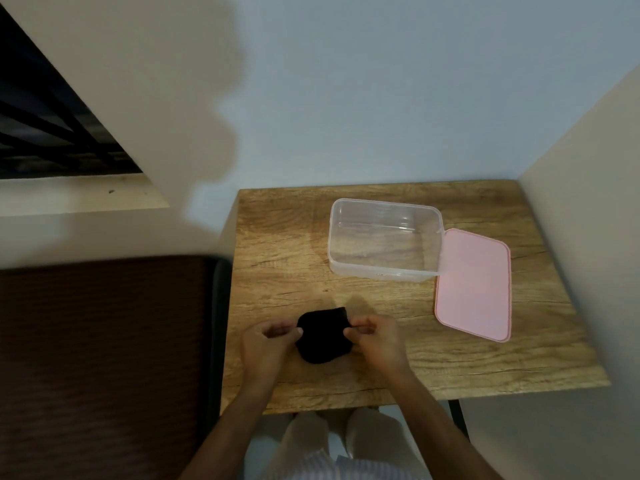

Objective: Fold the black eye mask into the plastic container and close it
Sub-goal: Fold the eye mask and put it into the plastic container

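Black eye mask (323, 336) folded on the table (277, 258), its sides in the pinching grip of left hand (268, 342) and right hand (375, 337).

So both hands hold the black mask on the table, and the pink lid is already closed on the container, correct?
Not quite. The head view shows the pink lid lying flat on the table beside the open, empty container. Both the left hand and right hand do hold the mask.

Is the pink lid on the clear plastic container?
No, the pink lid lies flat on the wooden table beside the open clear plastic container.
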